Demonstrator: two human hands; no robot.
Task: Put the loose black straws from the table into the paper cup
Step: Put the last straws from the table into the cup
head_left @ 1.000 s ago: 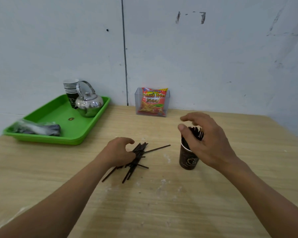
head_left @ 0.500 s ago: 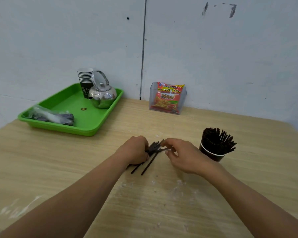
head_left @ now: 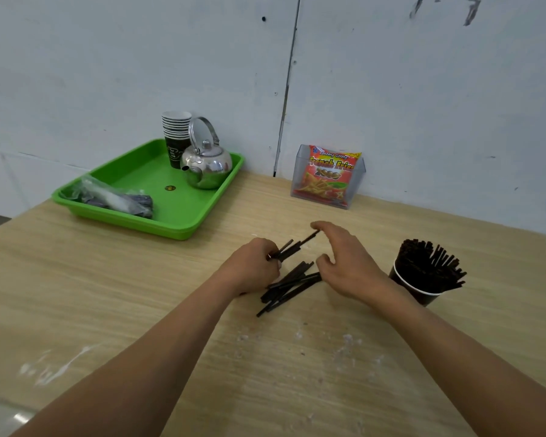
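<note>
The left hand (head_left: 254,268) pinches a few black straws (head_left: 289,248); the right hand (head_left: 347,263), fingers spread, touches one tip. Loose straws (head_left: 292,287) lie between the hands on the worktop (head_left: 139,294) (paper cup (head_left: 405,282) just right, bristling full).

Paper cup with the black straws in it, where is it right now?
In the head view the paper cup stands on the right side of the table, just right of the right hand, with the loose straws lying further left.
</note>
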